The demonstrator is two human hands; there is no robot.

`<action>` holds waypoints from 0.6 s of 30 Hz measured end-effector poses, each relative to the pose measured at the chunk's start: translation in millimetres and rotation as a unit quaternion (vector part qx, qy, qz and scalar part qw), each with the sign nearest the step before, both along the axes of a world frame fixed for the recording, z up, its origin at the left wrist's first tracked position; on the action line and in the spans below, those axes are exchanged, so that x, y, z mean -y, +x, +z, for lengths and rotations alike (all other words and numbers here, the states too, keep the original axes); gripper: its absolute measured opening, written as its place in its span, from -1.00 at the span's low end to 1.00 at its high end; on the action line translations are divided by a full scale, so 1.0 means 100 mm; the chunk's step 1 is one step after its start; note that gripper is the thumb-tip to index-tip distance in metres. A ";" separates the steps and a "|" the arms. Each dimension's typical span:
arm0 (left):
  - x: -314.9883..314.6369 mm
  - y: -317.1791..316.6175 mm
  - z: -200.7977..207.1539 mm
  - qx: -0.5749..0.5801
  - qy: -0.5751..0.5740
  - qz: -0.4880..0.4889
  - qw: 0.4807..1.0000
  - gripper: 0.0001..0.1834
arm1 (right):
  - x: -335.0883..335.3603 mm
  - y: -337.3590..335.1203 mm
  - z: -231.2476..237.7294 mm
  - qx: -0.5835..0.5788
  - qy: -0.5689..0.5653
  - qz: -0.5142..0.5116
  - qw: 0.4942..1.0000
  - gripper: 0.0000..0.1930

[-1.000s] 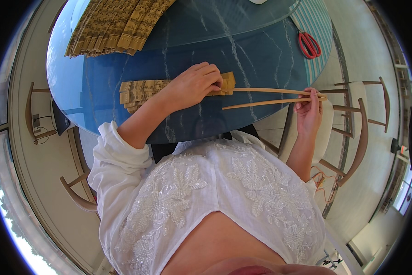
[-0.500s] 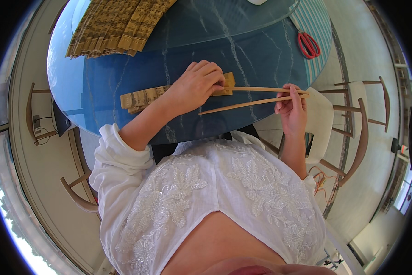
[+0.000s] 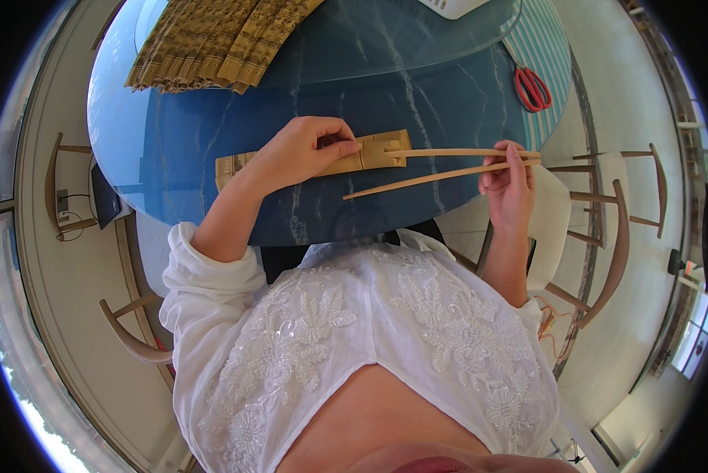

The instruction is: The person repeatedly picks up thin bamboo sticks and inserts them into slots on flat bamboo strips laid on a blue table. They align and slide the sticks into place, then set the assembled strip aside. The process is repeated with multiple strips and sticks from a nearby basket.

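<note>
My right hand (image 3: 508, 181) grips a pair of pale wooden chopsticks (image 3: 441, 178) by their thick ends, tips spread apart and pointing left. The upper chopstick's tip meets the right end of a brown patterned paper sleeve (image 3: 381, 150); whether it sits inside or on top I cannot tell. That sleeve lies nearly lengthwise across the blue marbled table (image 3: 330, 217). With thumb and forefinger pinched, my left hand (image 3: 311, 150) is closed on the sleeve's middle and hides part of it. A printed brown end of paper shows beyond my left wrist.
A fanned stack of brown patterned paper sleeves (image 3: 220, 39) lies at the far left. Red-handled scissors (image 3: 533, 88) rest at the far right on a striped part of the table. A white object (image 3: 452, 6) shows at the far edge. Wooden-armed chairs (image 3: 618, 252) stand around.
My left hand has slid left along the sleeve, uncovering its right end. My right hand and the chopsticks have shifted slightly right. The view has moved a little.
</note>
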State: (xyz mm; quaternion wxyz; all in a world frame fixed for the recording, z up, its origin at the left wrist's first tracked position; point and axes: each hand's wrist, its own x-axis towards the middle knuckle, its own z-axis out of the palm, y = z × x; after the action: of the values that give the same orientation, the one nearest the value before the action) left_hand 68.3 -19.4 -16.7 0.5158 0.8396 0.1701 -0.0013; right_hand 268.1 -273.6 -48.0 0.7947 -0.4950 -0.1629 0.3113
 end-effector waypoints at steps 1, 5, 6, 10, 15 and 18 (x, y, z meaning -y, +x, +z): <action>0.00 0.00 0.01 0.000 0.000 -0.001 1.000 -0.84 | -0.01 -0.01 0.01 0.000 0.001 0.003 1.000 -0.74; 0.05 -0.01 0.02 0.022 0.001 0.013 1.000 -0.84 | -0.06 -0.04 0.01 -0.005 0.002 0.031 0.999 -0.74; 0.06 -0.01 0.00 0.033 0.000 0.017 0.999 -0.84 | -0.09 -0.07 0.01 -0.008 0.000 0.045 0.999 -0.73; 0.13 0.01 0.01 0.042 0.000 0.024 0.999 -0.84 | -0.26 -0.24 -0.01 -0.018 -0.018 0.099 0.995 -0.72; 0.16 -0.01 0.10 0.016 -0.008 0.016 1.000 -0.84 | -0.41 -0.38 0.00 -0.016 -0.045 0.136 0.990 -0.70; 0.13 -0.09 0.08 -0.014 -0.088 0.030 0.996 -0.79 | -0.41 -0.36 0.01 -0.009 -0.037 0.129 0.991 -0.70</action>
State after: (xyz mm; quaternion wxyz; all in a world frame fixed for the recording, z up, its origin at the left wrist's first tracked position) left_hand 59.5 -32.6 -8.9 0.5853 0.7851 0.2021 -0.0128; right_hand 231.7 -232.9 -46.9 0.7306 -0.4962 -0.2068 0.4210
